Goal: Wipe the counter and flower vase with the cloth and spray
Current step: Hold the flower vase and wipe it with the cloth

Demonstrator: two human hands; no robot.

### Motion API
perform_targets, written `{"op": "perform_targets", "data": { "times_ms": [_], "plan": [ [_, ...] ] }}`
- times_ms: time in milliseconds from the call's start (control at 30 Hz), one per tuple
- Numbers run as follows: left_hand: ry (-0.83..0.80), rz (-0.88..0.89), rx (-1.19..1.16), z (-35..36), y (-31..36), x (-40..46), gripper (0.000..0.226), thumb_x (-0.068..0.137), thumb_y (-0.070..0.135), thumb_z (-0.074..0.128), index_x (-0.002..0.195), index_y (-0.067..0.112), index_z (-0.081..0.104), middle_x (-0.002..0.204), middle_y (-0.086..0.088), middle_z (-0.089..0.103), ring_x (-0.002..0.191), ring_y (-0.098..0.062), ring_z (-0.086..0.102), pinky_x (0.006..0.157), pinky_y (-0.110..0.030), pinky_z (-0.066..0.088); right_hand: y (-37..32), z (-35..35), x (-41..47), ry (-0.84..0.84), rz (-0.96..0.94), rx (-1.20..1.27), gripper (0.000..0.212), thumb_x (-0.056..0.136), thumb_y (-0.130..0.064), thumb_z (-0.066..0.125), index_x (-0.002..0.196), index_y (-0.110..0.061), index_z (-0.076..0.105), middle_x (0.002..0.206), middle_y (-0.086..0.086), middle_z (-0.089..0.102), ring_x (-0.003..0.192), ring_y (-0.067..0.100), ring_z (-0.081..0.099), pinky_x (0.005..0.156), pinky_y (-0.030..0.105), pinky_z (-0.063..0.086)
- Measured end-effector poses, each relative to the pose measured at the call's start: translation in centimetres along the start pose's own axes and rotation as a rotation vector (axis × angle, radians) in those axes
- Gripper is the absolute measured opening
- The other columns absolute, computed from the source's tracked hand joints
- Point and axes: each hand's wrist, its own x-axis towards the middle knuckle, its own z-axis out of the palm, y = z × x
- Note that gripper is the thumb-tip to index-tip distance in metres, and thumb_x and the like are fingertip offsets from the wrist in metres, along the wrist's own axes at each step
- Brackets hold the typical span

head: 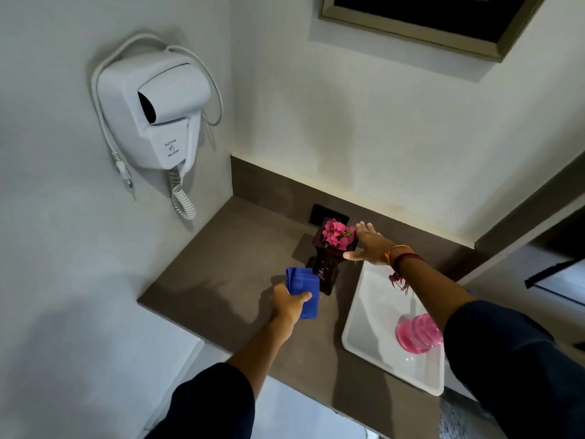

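A dark brown flower vase (326,267) with pink flowers (336,233) stands on the grey-brown counter (221,274), near the back wall. My left hand (286,304) grips a folded blue cloth (303,288) pressed against the vase's lower left side. My right hand (368,243) hovers with spread fingers beside the vase's top, at the flowers' right edge; whether it touches the vase is unclear. A clear spray bottle with pink liquid (418,334) stands in the white basin, its upper part hidden behind my right arm.
A white rectangular basin (373,312) sits on the counter right of the vase. A white wall-mounted hair dryer (158,112) with a coiled cord hangs on the left wall. A black socket plate (319,213) is behind the vase. A framed mirror (443,23) hangs above.
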Motion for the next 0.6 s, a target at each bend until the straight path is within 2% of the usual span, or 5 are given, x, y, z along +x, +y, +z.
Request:
{"op": "perform_targets", "data": {
  "times_ms": [133, 300, 400, 533, 600],
  "plan": [
    [0.177, 0.113, 0.185, 1.2, 1.0, 0.4, 0.02, 0.093, 0.006, 0.057, 0.112, 0.0, 0.06, 0.107, -0.019, 0.069, 0.084, -0.024, 0.063, 0.065, -0.022, 0.047, 0.0, 0.0, 0.0, -0.007, -0.004, 0.03, 0.105, 0.087, -0.051, 0.063, 0.157, -0.003, 0.001, 0.166, 0.016, -0.001, 0.154, 0.031, -0.004, 0.124, 0.046, 0.01],
    [0.284, 0.183, 0.117, 5.5, 2.4, 0.9, 0.044, 0.094, 0.004, 0.055, 0.136, 0.003, 0.043, 0.123, -0.023, 0.061, 0.11, -0.035, 0.061, 0.092, -0.037, 0.049, -0.7, -0.3, 0.3, -0.007, 0.001, 0.007, 0.1, 0.088, -0.044, 0.066, 0.157, 0.0, 0.009, 0.165, 0.019, 0.009, 0.154, 0.033, 0.004, 0.125, 0.044, 0.015],
    [0.207, 0.236, 0.243, 9.4, 2.4, 1.3, 0.063, 0.096, 0.006, 0.053, 0.149, 0.004, 0.021, 0.146, -0.025, 0.041, 0.132, -0.037, 0.044, 0.108, -0.043, 0.04, -0.9, -0.6, 0.5, -0.004, 0.01, -0.009, 0.098, 0.087, -0.043, 0.067, 0.156, 0.001, 0.014, 0.163, 0.02, 0.015, 0.153, 0.034, 0.011, 0.124, 0.044, 0.019],
    [0.399, 0.303, 0.404, 13.6, 1.7, 2.5, 0.069, 0.098, 0.003, 0.047, 0.148, -0.008, 0.001, 0.156, -0.032, 0.012, 0.145, -0.041, 0.017, 0.118, -0.041, 0.019, -0.9, -0.6, 1.1, -0.017, 0.0, -0.059, 0.09, 0.087, -0.043, 0.067, 0.154, -0.001, 0.023, 0.16, 0.021, 0.025, 0.15, 0.037, 0.02, 0.122, 0.045, 0.025],
    [0.421, 0.31, 0.485, 14.2, 0.9, 3.0, 0.07, 0.098, 0.003, 0.045, 0.147, -0.01, -0.003, 0.156, -0.034, 0.006, 0.145, -0.044, 0.011, 0.118, -0.043, 0.017, -0.8, -0.6, 1.3, -0.022, -0.016, -0.096, 0.083, 0.087, -0.044, 0.066, 0.152, -0.004, 0.031, 0.156, 0.022, 0.032, 0.147, 0.038, 0.027, 0.12, 0.045, 0.03]
  ]
}}
